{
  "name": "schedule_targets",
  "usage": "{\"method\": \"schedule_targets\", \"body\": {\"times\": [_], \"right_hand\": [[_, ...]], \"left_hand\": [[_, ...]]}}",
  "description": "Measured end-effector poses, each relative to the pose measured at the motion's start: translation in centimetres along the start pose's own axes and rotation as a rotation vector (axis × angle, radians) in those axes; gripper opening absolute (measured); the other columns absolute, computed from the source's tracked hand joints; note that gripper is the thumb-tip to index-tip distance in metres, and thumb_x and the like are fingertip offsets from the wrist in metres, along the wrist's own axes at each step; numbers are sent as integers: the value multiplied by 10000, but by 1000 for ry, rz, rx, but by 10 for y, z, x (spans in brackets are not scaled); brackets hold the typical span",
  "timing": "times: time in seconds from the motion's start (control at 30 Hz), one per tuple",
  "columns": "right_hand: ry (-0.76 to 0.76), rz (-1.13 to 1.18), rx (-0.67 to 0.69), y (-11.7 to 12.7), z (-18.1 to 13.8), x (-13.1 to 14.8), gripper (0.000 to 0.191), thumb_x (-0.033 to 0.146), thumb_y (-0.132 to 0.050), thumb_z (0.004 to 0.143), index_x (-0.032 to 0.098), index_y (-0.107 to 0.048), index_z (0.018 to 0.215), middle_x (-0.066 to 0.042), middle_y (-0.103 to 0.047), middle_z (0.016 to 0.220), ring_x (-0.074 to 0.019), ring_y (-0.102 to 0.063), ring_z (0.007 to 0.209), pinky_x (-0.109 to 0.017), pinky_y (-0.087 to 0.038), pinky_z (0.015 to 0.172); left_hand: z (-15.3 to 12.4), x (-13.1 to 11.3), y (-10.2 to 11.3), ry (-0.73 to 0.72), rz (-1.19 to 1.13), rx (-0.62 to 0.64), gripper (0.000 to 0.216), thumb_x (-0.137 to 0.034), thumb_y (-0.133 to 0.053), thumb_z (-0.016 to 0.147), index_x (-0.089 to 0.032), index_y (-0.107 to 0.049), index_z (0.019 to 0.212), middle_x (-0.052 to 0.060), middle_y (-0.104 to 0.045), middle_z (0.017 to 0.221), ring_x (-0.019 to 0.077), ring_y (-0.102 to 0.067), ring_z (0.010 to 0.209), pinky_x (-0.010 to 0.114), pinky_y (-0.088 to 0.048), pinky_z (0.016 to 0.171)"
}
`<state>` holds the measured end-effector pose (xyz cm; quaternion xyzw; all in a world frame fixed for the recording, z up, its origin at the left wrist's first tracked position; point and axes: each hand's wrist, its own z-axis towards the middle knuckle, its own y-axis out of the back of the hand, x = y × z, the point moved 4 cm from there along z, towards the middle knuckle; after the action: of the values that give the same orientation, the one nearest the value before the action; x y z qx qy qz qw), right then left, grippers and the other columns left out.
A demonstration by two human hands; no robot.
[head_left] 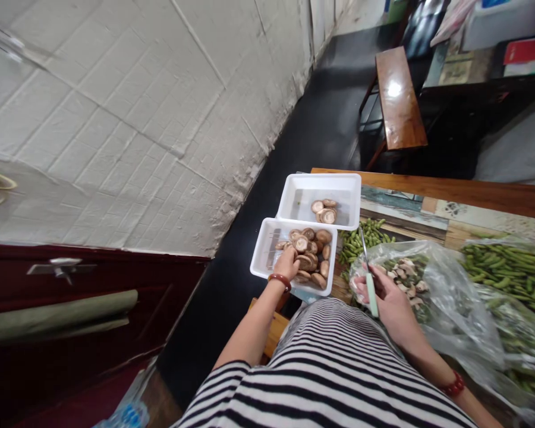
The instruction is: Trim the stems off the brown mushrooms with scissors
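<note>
My left hand [286,263] reaches into the nearer white tray [261,249], its fingers closed at a brown-capped shiitake mushroom [301,244] among several others. Some fingertips are hidden by the hand itself. In my right hand [390,297] is a small knife [371,294] with a pale green handle, its blade pointing away from me. Under and beside that hand lies a clear plastic bag [455,291] with cut mushroom pieces [408,276] on it. The farther white tray [289,202] holds a few shiitake mushrooms [325,212] with pale undersides up.
Green bean pods [368,238] lie on the patterned table [410,211] beside the trays, with a larger heap of pods [512,267] on plastic at the right. A wooden bench [399,98] stands beyond. A white wall [138,119] runs along the left.
</note>
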<state>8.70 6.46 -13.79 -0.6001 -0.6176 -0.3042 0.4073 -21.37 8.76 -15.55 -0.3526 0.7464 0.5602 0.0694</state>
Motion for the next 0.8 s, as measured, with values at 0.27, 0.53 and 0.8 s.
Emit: {"method": "schedule_targets", "body": {"times": [0.27, 0.53, 0.8], "right_hand": [[68, 14, -17, 11, -12, -3, 754, 603, -826, 703, 241, -677, 1347, -58, -798, 925, -242, -740, 835, -377, -626, 713], [107, 0, -46, 26, -26, 10, 736, 571, -816, 734, 261, -658, 1382, -69, -809, 1027, -255, -747, 886, -407, -634, 772], [389, -422, -70, 57, -38, 24, 484, 509, -751, 813, 331, -750, 1263, -54, -796, 1208, -337, -739, 1107, -523, -581, 997]], "left_hand": [[-19, -32, 12, 43, -599, 4, 354, -416, -771, 778, -159, -662, 995, 33, -675, 884, 160, -645, 776, 278, -542, 675], [-57, -106, 4, -23, -1011, 222, 537, -485, -898, 657, -147, -747, 1045, 48, -715, 948, 97, -619, 692, 193, -474, 583], [-74, -131, 4, -14, -1118, 300, 567, -398, -917, 641, -147, -762, 1126, 72, -733, 1014, 111, -619, 728, 195, -427, 569]]}}
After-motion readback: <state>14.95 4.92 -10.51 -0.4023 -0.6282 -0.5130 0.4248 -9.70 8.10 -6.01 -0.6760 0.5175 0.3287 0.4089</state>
